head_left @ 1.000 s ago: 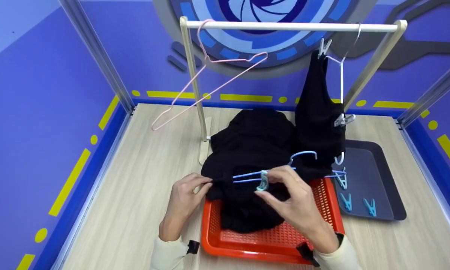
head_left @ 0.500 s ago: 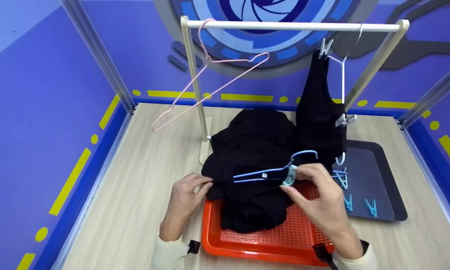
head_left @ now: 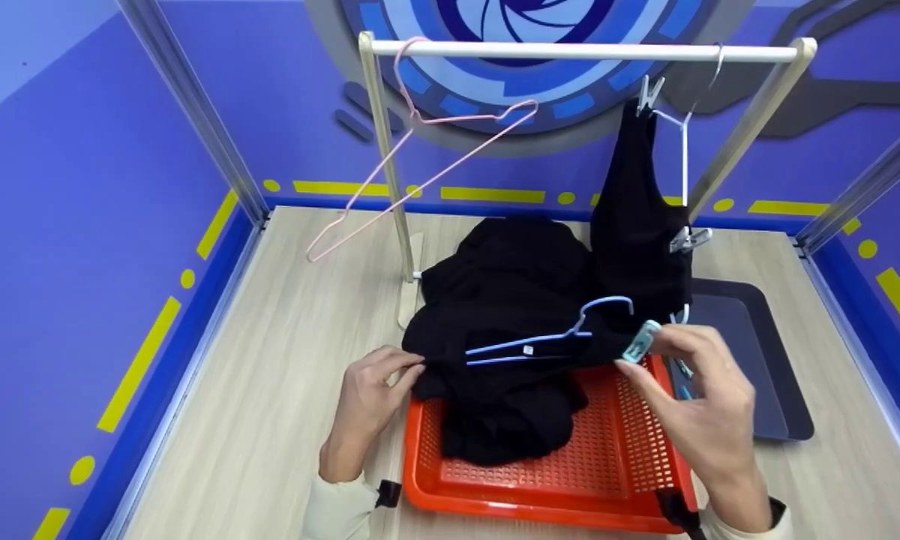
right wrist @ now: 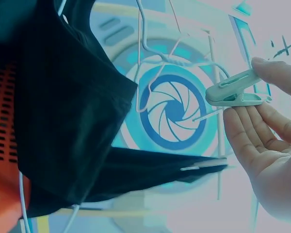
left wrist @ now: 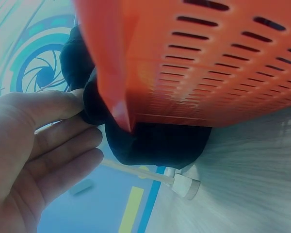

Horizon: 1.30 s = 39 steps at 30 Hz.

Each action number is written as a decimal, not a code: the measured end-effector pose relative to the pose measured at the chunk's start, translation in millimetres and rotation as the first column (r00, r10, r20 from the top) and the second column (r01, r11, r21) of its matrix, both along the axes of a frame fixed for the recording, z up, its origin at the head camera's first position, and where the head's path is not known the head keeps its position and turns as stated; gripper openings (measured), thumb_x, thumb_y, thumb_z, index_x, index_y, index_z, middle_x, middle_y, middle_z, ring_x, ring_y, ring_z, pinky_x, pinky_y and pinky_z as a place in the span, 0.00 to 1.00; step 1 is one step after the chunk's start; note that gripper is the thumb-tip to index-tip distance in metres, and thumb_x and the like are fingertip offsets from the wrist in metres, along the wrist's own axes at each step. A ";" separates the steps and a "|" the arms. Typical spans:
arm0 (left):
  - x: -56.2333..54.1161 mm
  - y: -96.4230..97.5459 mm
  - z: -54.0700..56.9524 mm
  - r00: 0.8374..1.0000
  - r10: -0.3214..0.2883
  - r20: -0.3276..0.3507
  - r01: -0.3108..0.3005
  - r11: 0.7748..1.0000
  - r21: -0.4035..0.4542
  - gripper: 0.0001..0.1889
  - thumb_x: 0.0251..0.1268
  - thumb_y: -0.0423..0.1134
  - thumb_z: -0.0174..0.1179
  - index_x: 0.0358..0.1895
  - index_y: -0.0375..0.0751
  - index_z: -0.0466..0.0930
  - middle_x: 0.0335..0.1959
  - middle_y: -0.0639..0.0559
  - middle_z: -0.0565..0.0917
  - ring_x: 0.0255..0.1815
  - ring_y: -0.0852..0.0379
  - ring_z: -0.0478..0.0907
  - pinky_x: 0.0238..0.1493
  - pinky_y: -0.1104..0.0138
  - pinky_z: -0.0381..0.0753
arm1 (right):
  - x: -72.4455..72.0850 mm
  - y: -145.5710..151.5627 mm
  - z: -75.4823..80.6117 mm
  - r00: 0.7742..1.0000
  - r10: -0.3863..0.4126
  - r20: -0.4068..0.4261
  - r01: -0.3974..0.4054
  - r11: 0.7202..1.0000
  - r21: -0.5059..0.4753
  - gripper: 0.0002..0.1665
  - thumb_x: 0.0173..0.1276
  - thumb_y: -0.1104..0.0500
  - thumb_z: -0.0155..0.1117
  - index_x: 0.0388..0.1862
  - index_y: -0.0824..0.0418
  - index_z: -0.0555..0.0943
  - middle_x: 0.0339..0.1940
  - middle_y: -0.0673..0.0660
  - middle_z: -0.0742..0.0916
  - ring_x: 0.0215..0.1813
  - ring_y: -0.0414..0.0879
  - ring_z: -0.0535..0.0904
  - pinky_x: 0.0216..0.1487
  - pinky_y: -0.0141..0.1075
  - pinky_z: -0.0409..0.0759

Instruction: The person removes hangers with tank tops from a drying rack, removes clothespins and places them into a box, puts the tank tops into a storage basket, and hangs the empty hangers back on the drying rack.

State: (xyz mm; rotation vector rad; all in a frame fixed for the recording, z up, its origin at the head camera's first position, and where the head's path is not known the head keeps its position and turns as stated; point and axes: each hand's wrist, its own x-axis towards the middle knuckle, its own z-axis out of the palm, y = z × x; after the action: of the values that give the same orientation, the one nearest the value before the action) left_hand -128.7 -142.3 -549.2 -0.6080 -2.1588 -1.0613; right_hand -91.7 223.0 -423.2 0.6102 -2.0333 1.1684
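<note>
Head view: your left hand (head_left: pixel 375 394) stays in place, fingers pinching the black garment (head_left: pixel 450 379), which drapes over the far part of the red basket (head_left: pixel 540 512), the blue hanger (head_left: pixel 511 344) showing in its opening. Your right hand (head_left: pixel 709 397) has shifted rightward, fingers pinching the teal clothespin (head_left: pixel 641 342), a second ago before the hanger, now near the garment's right end.

Left hand (head_left: pixel 369 399) had the edge of some black clothing (head_left: pixel 510 292) pinched, with a blue hanger (head_left: pixel 525 342) lying in it, partly over a red basket (head_left: pixel 547 513). Right hand (head_left: pixel 709 401) was pinching a teal clothespin (head_left: pixel 641 342), kinda in front of a dark tray (head_left: pixel 784 375). Behind all that, a rack (head_left: pixel 540 50) held a pink hanger (head_left: pixel 457 119) plus a black top (head_left: pixel 630 217) clipped onto a white hanger (head_left: pixel 685 165).
</note>
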 end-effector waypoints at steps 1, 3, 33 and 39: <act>0.1 0.1 0.2 1.000 0.001 0.001 -0.001 1.000 -0.001 0.11 0.52 0.22 0.80 0.36 0.37 0.92 0.33 0.53 0.89 0.32 0.56 0.87 0.35 0.63 0.85 | 1.4 1.5 1.4 1.000 0.001 0.007 -0.001 1.000 -0.008 0.35 0.68 0.45 0.79 0.50 0.78 0.84 0.43 0.69 0.85 0.48 0.41 0.84 0.53 0.25 0.81; 0.3 0.1 0.3 1.000 0.001 0.002 -0.001 1.000 -0.001 0.11 0.52 0.22 0.80 0.36 0.38 0.92 0.33 0.53 0.89 0.32 0.56 0.87 0.36 0.63 0.85 | 4.3 4.9 3.8 1.000 -0.005 0.024 0.005 1.000 -0.014 0.32 0.68 0.51 0.81 0.51 0.80 0.83 0.43 0.70 0.84 0.49 0.42 0.84 0.54 0.26 0.81; 0.6 -0.6 0.2 1.000 0.005 0.022 -0.005 1.000 0.004 0.10 0.53 0.23 0.80 0.36 0.37 0.92 0.34 0.53 0.90 0.33 0.55 0.87 0.37 0.62 0.86 | -41.8 102.7 -31.0 0.843 -0.412 0.347 0.478 0.868 -0.131 0.25 0.63 0.74 0.78 0.59 0.73 0.82 0.46 0.44 0.84 0.44 0.36 0.83 0.53 0.21 0.79; 1.8 -0.7 -1.3 1.000 0.005 0.030 -0.005 1.000 0.002 0.10 0.53 0.23 0.79 0.37 0.38 0.93 0.33 0.53 0.90 0.33 0.56 0.87 0.37 0.63 0.85 | -56.7 121.0 -51.1 0.787 -0.469 0.401 0.536 0.842 -0.065 0.26 0.67 0.67 0.79 0.62 0.71 0.82 0.45 0.39 0.81 0.44 0.31 0.81 0.52 0.18 0.78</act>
State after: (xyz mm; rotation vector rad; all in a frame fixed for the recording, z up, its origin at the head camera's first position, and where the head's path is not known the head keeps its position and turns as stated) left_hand -126.9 -142.9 -550.5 -0.5892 -2.1838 -1.0760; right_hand -148.4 344.0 -474.3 -0.2721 -2.1735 1.1657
